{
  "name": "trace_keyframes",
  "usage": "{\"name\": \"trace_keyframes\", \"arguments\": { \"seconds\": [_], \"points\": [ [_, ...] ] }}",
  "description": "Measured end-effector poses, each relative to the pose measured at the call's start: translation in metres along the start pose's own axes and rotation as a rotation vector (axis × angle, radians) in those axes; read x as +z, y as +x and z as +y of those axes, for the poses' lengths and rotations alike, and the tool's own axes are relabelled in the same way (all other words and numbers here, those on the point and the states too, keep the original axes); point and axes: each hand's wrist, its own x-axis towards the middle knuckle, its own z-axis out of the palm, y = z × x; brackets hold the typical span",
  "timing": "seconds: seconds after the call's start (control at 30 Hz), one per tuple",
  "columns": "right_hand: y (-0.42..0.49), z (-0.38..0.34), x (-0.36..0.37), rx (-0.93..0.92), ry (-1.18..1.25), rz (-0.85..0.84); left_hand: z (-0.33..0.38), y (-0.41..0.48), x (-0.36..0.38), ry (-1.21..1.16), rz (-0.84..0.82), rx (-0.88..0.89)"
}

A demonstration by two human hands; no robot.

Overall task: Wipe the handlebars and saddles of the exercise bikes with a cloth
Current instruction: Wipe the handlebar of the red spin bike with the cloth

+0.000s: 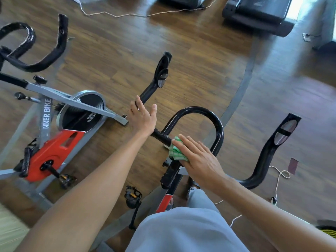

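Observation:
I stand over an exercise bike whose black handlebars (203, 113) loop in front of me, with side grips reaching left (160, 73) and right (283, 135). My right hand (198, 159) lies flat, pressing a green-and-white cloth (176, 151) onto the centre bar of the handlebars. My left hand (143, 117) hovers with fingers spread over the left part of the bar, holding nothing. The saddle is hidden from view.
A second grey-and-red exercise bike (60, 139) stands at the left, its black handlebars (31, 46) at the upper left. Treadmill bases (258, 17) sit at the top. White cords (280, 180) run over the wooden floor. My grey-trousered legs (181, 226) fill the bottom centre.

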Motion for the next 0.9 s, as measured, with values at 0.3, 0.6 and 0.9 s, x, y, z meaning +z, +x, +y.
{"name": "trace_keyframes", "arguments": {
  "seconds": [0.3,0.6,0.9],
  "points": [
    [0.013,-0.023,0.007,0.114,-0.073,0.120,0.001,0.003,-0.005,-0.113,-0.063,-0.048],
    [0.068,-0.042,-0.011,0.020,0.164,0.306,-0.001,0.009,-0.014,-0.185,-0.195,-0.096],
    [0.063,-0.032,0.001,-0.181,-0.152,0.012,-0.001,0.014,-0.020,-0.245,-0.273,-0.152]
  ]
}}
